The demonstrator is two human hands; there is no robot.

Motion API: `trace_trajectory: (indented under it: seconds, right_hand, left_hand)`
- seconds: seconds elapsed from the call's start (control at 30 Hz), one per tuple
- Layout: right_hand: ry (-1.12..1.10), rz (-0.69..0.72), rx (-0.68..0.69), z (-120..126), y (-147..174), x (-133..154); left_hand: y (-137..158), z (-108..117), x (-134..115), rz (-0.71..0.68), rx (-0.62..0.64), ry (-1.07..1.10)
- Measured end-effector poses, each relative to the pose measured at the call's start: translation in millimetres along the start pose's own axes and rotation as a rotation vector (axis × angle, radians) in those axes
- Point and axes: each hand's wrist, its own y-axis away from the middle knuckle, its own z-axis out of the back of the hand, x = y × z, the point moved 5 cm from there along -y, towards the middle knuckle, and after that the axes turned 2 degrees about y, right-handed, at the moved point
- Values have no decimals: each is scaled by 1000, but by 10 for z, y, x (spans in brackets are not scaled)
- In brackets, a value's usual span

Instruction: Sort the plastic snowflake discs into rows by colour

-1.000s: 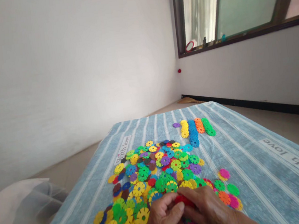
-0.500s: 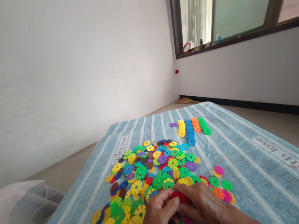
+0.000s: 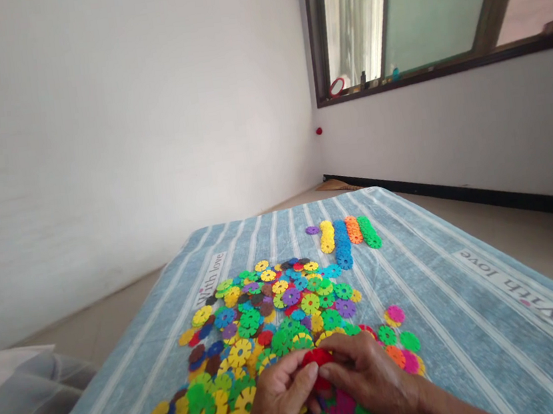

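Observation:
Between my two hands are red notched plastic discs [image 3: 320,363], partly hidden by the fingers; how many I cannot tell. My left hand [image 3: 286,390] pinches them from the left, thumb on top. From the right, my right hand [image 3: 370,373] closes on them with its thumb and fingers. Under and around both hands spreads a heap of loose notched discs [image 3: 240,352] in yellow, green, blue, purple, brown and other colours.
Sorted overlapping rows lie farther back: yellow [image 3: 327,237], blue [image 3: 342,246], orange [image 3: 354,230] and green [image 3: 369,232], with a purple disc [image 3: 312,230] beside them. A striped blue cloth [image 3: 450,306] covers the table. Sheer fabric [image 3: 33,405] is at lower left.
My right thumb has come over the red discs, and more of their red faces shows between the hands. The whole view has shifted slightly, moving the scene left.

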Motion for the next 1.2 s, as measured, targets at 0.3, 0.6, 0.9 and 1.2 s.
trace_trajectory:
  seconds: [0.3,0.6,0.9,1.2]
  right_hand:
    - [-46,-56,-63,7,-9,-68]
    - [49,-49,-125,24,-3,-118]
    - [13,-82,-105,0,0,-175]
    - [-9,-97,-120,11,10,-174]
  left_hand:
    - [-9,-2,-53,25,-43,46]
    - [0,12,-29,2,-104,80]
    - [21,-3,-84,-6,-130,35]
    - [60,-5,-107,1,-181,33]
